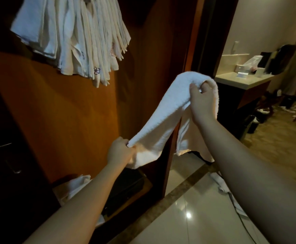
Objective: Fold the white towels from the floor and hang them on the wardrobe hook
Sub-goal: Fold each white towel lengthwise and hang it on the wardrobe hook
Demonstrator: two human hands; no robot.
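Here, going from the left, a thick bunch of hanging towels [73,37] droops against the orange-brown wardrobe panel [55,111], presumably off a hook that is out of sight above. They are thin, creased and layered like pages, some with small purple stitched marks at the hems. Below them, low in the wardrobe, another crumpled white cloth [75,187] lies partly hidden behind the left forearm.

The left hand [120,150] is curled tight, pinching the lower end of the white towel [168,110] between thumb and fingers. From there the towel rises as a soft, thick band up to the right hand [202,101], whose fingers are hooked into the upper fold so that the cloth drapes over the knuckles and falls behind the wrist. The weave looks fluffy and looped, heavier than the hung ones.

The towel seems to be mid-fold, held taut in the air. To fold it well, I would keep that tension, bring the two pinched ends together so the edges match, and let the loose flap behind the right wrist hang straight before doubling it, or it may bunch up.

Further right, a towel on the floor [221,184] lies twisted across glossy pale tiles with a dark border strip. Beyond, a pale stone table [232,80] carries a bag and small items, too blurred to name.
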